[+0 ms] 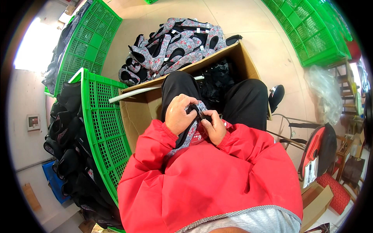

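Above my lap I hold a grey floral fabric piece (190, 134) with black lining; it looks like a soft shoe upper. My left hand (180, 112) is closed round its upper end, fingers bent over the edge. Close beside it, my right hand (215, 127) pinches the black edge between thumb and fingers. The lower part of the piece hangs down against my red top and is partly hidden by my left sleeve. Past my knees lies a heap of similar floral pieces (182, 48) on the floor.
An open cardboard box (134, 118) between my legs holds black items (217, 79); a white tube (136, 92) crosses it. A green crate (105, 124) with dark pieces (70, 143) stands at left. Another green crate (307, 35) is far right, near a clear plastic bag (325, 95).
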Tool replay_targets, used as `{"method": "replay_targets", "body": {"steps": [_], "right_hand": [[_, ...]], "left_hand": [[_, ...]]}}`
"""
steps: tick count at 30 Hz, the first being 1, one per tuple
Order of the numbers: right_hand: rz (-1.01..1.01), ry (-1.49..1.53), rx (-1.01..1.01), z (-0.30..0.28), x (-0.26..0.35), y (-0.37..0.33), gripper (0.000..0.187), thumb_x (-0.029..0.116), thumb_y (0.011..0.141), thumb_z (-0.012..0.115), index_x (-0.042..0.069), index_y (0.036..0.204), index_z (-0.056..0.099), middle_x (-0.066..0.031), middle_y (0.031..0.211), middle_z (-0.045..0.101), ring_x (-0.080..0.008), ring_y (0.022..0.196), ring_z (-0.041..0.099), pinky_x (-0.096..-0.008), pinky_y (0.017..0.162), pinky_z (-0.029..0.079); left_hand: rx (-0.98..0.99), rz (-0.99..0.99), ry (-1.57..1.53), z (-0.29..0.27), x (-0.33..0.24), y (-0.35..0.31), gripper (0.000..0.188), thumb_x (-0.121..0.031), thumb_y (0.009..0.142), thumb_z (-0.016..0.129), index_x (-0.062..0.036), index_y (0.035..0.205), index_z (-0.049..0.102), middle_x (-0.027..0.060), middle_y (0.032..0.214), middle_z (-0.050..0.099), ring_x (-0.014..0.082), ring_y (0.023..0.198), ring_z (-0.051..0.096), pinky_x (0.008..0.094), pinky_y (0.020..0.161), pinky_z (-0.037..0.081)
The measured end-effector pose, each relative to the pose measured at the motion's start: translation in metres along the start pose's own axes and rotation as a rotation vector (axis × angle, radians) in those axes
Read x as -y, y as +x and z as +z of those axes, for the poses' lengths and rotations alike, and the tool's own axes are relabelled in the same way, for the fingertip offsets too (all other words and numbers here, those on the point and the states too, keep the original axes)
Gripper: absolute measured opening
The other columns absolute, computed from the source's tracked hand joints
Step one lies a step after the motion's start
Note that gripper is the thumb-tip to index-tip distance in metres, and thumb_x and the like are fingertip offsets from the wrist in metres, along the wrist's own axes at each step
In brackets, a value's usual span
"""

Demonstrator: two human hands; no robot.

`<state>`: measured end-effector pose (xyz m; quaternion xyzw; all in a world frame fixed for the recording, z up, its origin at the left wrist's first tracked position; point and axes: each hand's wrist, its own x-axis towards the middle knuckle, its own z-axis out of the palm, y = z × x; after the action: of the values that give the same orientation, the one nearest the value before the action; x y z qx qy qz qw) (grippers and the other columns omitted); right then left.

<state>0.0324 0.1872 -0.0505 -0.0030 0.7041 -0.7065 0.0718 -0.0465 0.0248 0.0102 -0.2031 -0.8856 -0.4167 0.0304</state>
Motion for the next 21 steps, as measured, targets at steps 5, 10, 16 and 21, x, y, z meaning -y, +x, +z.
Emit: {"method": "replay_targets", "body": {"steps": [5, 10, 16, 21], "right_hand": [[-0.062, -0.058, -0.016, 0.001, 0.003, 0.001, 0.035, 0.029, 0.098, 0.055, -0.001, 0.116, 0.049, -0.0132, 0.098, 0.058, -0.0226, 0.090, 0.064, -0.0318, 0.081, 0.049], [-0.166, -0.159, -0.042, 0.003, 0.006, 0.002, 0.037, 0.032, 0.099, 0.054, -0.001, 0.117, 0.050, -0.0153, 0.101, 0.060, -0.0236, 0.095, 0.065, -0.0322, 0.083, 0.048], [-0.126, -0.145, -0.025, 0.002, 0.013, 0.002, 0.035, 0.031, 0.100, 0.052, 0.000, 0.117, 0.050, -0.0152, 0.099, 0.062, -0.0238, 0.088, 0.066, -0.0322, 0.079, 0.050], [-0.123, -0.062, -0.027, 0.005, 0.010, 0.005, 0.026, 0.023, 0.101, 0.050, 0.000, 0.114, 0.050, -0.0108, 0.090, 0.061, -0.0184, 0.079, 0.063, -0.0301, 0.076, 0.049]], "left_hand": [[-0.012, -0.015, 0.016, 0.001, -0.001, -0.001, 0.021, -0.002, 0.066, 0.068, -0.0072, 0.086, 0.065, 0.0085, 0.084, 0.060, 0.0297, 0.083, 0.059, 0.0385, 0.075, 0.048], [-0.037, -0.006, 0.025, 0.003, 0.004, -0.004, 0.021, -0.001, 0.066, 0.067, -0.0076, 0.086, 0.064, 0.0088, 0.081, 0.059, 0.0295, 0.081, 0.058, 0.0388, 0.073, 0.047], [-0.057, 0.003, 0.042, 0.004, 0.001, -0.004, 0.021, 0.000, 0.067, 0.065, -0.0072, 0.086, 0.062, 0.0090, 0.081, 0.058, 0.0295, 0.080, 0.057, 0.0388, 0.072, 0.047], [-0.033, -0.031, 0.036, 0.003, -0.001, -0.005, 0.021, 0.001, 0.067, 0.063, -0.0050, 0.087, 0.061, 0.0098, 0.085, 0.059, 0.0302, 0.084, 0.058, 0.0382, 0.076, 0.047]]}}
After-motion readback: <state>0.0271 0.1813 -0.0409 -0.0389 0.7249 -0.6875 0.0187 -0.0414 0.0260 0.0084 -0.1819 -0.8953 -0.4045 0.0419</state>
